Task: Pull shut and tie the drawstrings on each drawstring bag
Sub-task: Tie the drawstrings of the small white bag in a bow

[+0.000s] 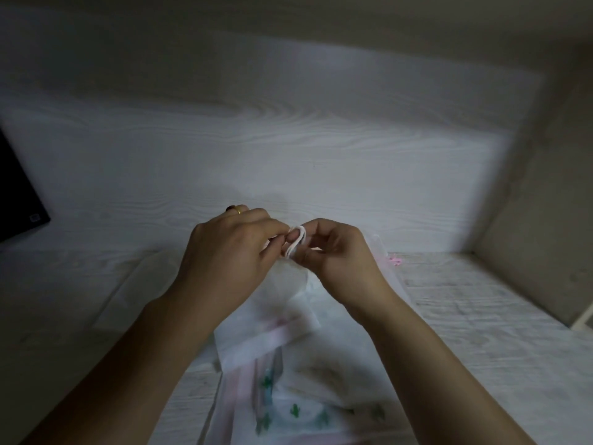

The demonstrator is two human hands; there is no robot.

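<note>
Left hand, right hand both pinch one white drawstring loop; several bags below.

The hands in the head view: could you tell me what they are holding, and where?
Both the left hand and right hand pinch the white drawstring, at its loop above the bag's mouth.

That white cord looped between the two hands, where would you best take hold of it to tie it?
Take the white cord by the two strands just below its loop, pinching from either side, as the left hand and right hand do now. The loop stands up between the fingertips, so its sides are free, and the bag hangs beneath it, which probably keeps the strands taut.
</note>
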